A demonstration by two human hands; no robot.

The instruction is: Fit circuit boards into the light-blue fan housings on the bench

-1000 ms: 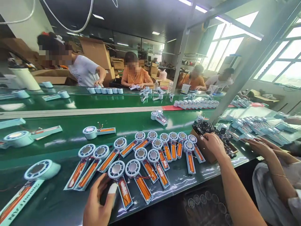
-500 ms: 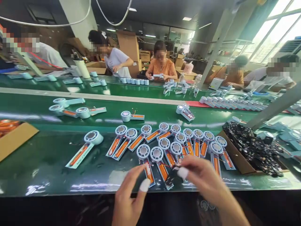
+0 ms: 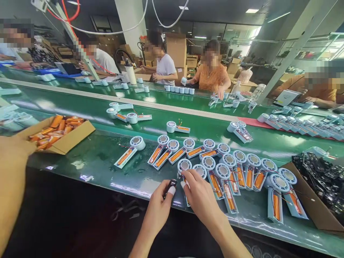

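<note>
My left hand (image 3: 159,203) pinches a small black circuit board (image 3: 172,183) between thumb and fingers, just over the bench's near edge. Beside it, my right hand (image 3: 201,195) has its thumb and fingertips brought together at a pale blue handheld fan housing (image 3: 184,165). What those fingertips grip is too small to make out. That housing's handle is partly hidden behind my right hand. Around it lie several similar fan housings (image 3: 223,171), round grilles up, with orange battery packs (image 3: 215,184) and thin wires in their open handles.
A carton of black circuit boards (image 3: 311,211) stands at the right. At the left, another person's arm (image 3: 12,179) reaches to a carton (image 3: 77,136) of orange battery packs. A green conveyor (image 3: 150,134) runs behind the bench, with several co-workers across it.
The view has swung left, bringing the battery carton and another person's arm into sight. The black board has passed from my right hand to my left, whose fingers have closed.
</note>
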